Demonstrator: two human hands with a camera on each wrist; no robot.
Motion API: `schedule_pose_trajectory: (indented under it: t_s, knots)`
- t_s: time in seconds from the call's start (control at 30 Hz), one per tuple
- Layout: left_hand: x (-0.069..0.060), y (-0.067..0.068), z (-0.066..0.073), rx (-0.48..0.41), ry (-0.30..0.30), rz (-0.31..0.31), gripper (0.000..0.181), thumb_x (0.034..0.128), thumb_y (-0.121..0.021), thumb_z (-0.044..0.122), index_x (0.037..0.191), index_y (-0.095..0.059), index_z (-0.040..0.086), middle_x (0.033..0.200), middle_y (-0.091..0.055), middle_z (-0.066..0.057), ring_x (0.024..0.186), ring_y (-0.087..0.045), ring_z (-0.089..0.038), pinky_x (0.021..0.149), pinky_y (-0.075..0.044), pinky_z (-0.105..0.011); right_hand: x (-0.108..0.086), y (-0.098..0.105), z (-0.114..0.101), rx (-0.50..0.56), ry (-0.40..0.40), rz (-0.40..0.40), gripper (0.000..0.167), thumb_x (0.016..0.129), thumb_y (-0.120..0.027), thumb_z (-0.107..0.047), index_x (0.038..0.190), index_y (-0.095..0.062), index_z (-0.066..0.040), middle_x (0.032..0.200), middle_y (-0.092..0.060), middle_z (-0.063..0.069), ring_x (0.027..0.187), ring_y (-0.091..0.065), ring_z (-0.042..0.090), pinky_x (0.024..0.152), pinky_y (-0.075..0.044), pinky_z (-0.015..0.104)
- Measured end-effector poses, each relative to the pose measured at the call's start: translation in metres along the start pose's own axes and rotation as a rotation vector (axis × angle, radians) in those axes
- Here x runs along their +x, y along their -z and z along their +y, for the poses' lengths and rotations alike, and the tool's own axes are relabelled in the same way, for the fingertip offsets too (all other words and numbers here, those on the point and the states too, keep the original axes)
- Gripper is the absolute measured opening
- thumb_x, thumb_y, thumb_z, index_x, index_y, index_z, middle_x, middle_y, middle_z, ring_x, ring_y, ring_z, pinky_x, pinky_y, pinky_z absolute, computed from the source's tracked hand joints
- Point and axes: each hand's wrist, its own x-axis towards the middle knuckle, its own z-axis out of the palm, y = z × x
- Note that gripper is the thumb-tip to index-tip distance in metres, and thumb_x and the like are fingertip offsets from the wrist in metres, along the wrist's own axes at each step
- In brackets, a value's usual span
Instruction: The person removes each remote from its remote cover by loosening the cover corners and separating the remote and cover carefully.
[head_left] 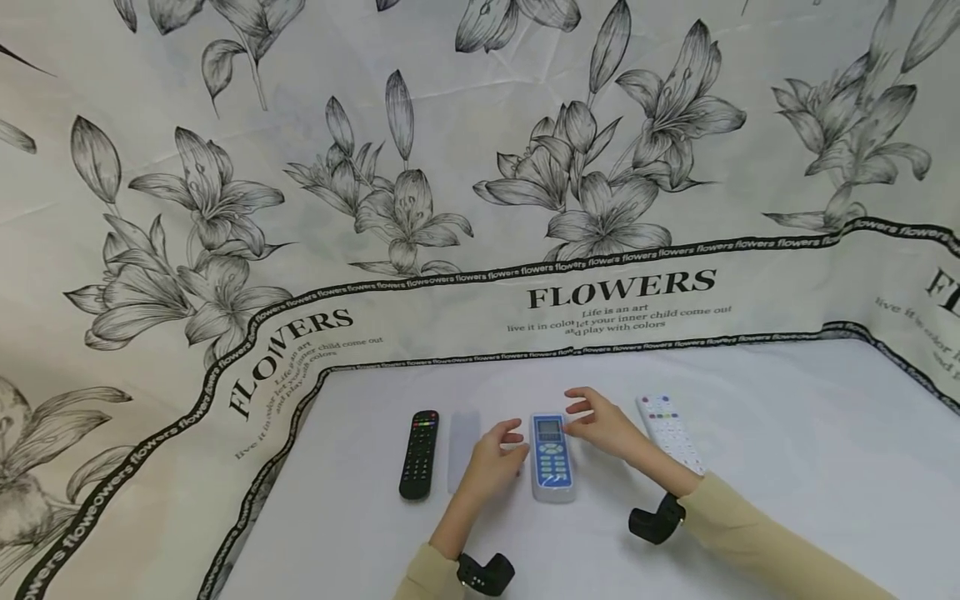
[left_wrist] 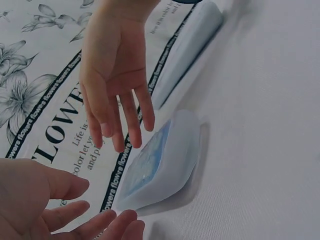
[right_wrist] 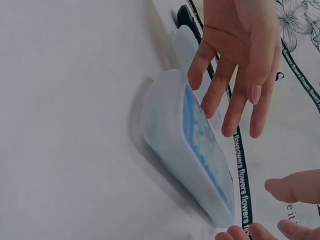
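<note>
A blue-faced remote control with a small grey screen lies face up on the white table, its sides pale and rounded. My left hand hovers on its left, fingers loosely bent and holding nothing. On the other side, my right hand has its fingertips close to the remote's upper right edge; whether they touch it I cannot tell. In the left wrist view, the fingers of both hands hang loose around the remote, with nothing gripped. From the right wrist, the remote's thick pale side shows.
Left of my left hand lies a pale translucent flat piece, then a black remote. A white remote lies partly behind my right forearm. A flower-printed cloth rises behind the table.
</note>
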Motion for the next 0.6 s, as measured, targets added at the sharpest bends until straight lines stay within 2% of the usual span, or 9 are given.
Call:
schedule_pose_trajectory:
  t_s: [0.1,0.2,0.37,0.47,0.6]
  knots:
    - [0.004,-0.003,0.001,-0.014,0.017,0.027,0.041,0.0903,-0.058,0.007,0.131,-0.054,0.0,0.11,-0.064,-0.016,0.076,-0.065,-0.013,0.059,-0.053,-0.025,-0.002,0.001,0.005,0.037,-0.037,-0.019,0.061,0.087,-0.066,-0.009,0.137,-0.036,0.008,0.125,-0.054,0.032,0.105,-0.061,0.041,0.076,-0.057,0.039]
    - [0.006,-0.006,0.0,-0.013,0.074,0.042,0.04,0.0903,-0.059,0.006,0.13,-0.055,0.001,0.107,-0.064,-0.014,0.072,-0.062,-0.012,0.056,-0.054,-0.025,-0.005,0.0,0.01,0.068,-0.081,-0.028,0.062,0.087,-0.066,-0.008,0.138,-0.035,0.007,0.125,-0.054,0.031,0.103,-0.062,0.037,0.074,-0.057,0.036]
    - [0.007,-0.013,-0.001,-0.014,0.151,0.013,0.042,0.0906,-0.059,0.008,0.131,-0.053,0.003,0.104,-0.061,-0.01,0.072,-0.061,-0.012,0.056,-0.055,-0.024,-0.007,-0.004,0.016,0.107,-0.122,-0.037,0.06,0.086,-0.064,-0.006,0.138,-0.035,0.008,0.119,-0.056,0.03,0.092,-0.065,0.026,0.07,-0.057,0.034]
    - [0.007,-0.017,-0.001,-0.012,0.164,0.009,0.042,0.0902,-0.058,0.008,0.132,-0.053,0.003,0.103,-0.061,-0.008,0.07,-0.06,-0.012,0.053,-0.054,-0.023,-0.008,-0.006,0.017,0.156,-0.144,-0.051,0.06,0.087,-0.062,-0.005,0.138,-0.033,0.009,0.114,-0.056,0.028,0.088,-0.066,0.023,0.069,-0.058,0.035]
    - [0.007,-0.02,0.001,-0.014,0.149,0.007,0.042,0.0893,-0.06,0.008,0.131,-0.053,0.002,0.099,-0.061,-0.007,0.07,-0.058,-0.012,0.05,-0.053,-0.024,-0.007,-0.009,0.016,0.176,-0.174,-0.068,0.059,0.087,-0.059,-0.006,0.138,-0.033,0.008,0.107,-0.057,0.023,0.083,-0.067,0.02,0.067,-0.058,0.034]
